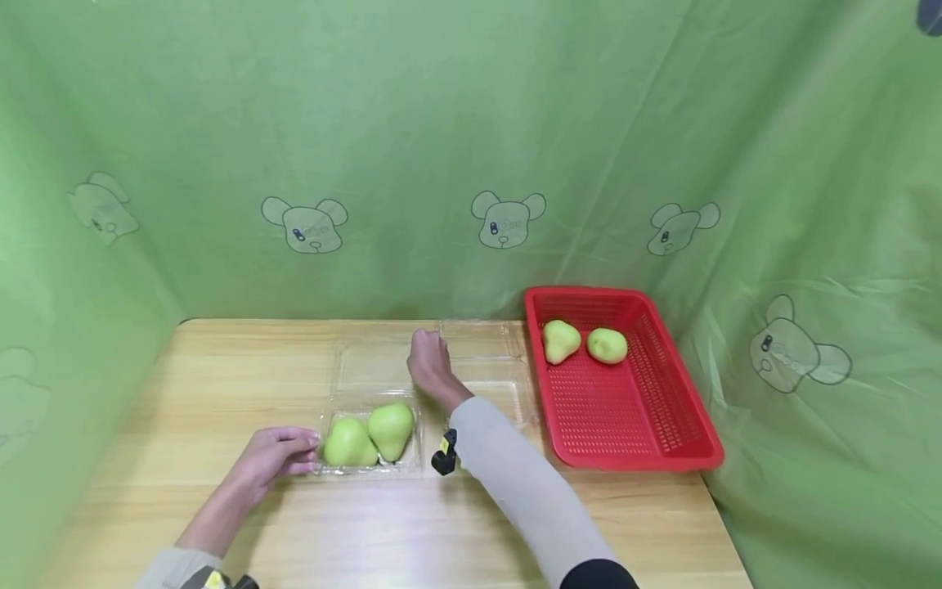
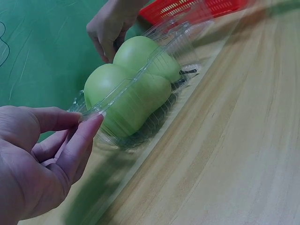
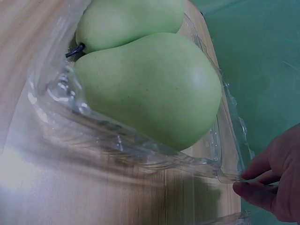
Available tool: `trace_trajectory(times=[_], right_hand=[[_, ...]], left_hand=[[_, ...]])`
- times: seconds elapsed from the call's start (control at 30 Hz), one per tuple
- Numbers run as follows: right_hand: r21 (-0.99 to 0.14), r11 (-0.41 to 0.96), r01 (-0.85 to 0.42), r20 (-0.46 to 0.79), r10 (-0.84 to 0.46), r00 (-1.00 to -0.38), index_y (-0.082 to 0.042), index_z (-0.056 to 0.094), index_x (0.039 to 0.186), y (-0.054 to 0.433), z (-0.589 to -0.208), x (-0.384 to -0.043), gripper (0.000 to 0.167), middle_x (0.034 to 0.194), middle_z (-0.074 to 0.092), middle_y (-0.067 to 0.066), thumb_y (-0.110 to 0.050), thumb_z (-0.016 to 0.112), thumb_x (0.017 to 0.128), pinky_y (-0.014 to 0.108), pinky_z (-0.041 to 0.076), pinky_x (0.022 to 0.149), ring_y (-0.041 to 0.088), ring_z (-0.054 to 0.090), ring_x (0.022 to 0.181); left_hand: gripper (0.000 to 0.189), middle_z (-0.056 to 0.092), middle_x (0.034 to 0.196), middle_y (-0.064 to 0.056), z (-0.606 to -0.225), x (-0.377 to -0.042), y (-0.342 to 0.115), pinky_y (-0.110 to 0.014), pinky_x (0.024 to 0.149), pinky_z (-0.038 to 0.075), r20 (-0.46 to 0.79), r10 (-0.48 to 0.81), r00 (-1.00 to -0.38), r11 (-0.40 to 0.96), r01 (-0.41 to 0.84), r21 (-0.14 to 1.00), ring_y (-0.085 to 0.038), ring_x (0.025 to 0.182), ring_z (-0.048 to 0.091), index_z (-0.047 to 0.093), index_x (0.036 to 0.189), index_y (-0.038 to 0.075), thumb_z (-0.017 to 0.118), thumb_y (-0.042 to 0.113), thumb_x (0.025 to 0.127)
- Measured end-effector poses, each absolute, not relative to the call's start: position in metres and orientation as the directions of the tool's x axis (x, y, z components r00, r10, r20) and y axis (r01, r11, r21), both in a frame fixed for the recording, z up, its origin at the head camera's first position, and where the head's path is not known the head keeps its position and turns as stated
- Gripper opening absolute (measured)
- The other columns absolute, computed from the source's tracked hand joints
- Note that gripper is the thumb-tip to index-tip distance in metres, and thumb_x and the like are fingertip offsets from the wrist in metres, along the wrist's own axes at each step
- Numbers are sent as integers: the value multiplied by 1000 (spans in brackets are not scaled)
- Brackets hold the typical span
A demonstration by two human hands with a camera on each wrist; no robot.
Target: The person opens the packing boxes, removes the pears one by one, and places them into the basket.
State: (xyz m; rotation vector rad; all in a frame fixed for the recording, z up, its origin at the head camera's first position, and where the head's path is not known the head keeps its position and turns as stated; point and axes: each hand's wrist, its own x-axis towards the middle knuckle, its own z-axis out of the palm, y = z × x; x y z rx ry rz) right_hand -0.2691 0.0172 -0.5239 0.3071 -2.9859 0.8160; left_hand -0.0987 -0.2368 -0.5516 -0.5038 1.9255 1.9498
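A clear plastic clamshell container [image 1: 371, 473] sits on the table with two green pears in it, a left pear [image 1: 349, 442] and a right pear [image 1: 391, 429]. Its lid [image 1: 371, 366] is folded back flat towards the far side. My left hand [image 1: 278, 458] pinches the container's left rim between thumb and forefinger, which the left wrist view shows closely. Reaching past the pears, my right hand [image 1: 430, 361] is at the lid's right edge. In the right wrist view the thumb and fingers of this hand [image 3: 276, 180] pinch the thin clear plastic edge.
Right of the right forearm stands another clear container [image 1: 495, 401], lid folded back. A red plastic basket [image 1: 611, 438] at the right holds one pear [image 1: 562, 341] and another pear [image 1: 607, 346]. Green curtains surround the wooden table [image 1: 353, 532] at the back and sides.
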Motion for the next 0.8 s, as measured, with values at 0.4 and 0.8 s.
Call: trace_trajectory(times=[0.4, 0.8], right_hand=[[-526, 835, -165, 39, -169, -985, -14, 45, 62, 17, -528, -270, 39, 59, 50, 4, 17, 46, 86, 19, 46, 43, 15, 54, 51], [-542, 830, -130, -10, -161, -987, -13, 44, 63, 18, -527, -271, 39, 59, 48, 3, 18, 46, 87, 17, 42, 42, 13, 49, 49]], left_hand=[[37, 73, 94, -7, -550, -99, -237, -27, 78, 65, -501, -15, -865, -32, -501, 865, -13, 80, 72, 59, 129, -11, 66, 6, 97], [35, 74, 94, -7, -552, -99, -237, -27, 78, 65, -489, 4, -872, -35, -489, 871, -12, 79, 73, 60, 128, -11, 65, 6, 98]])
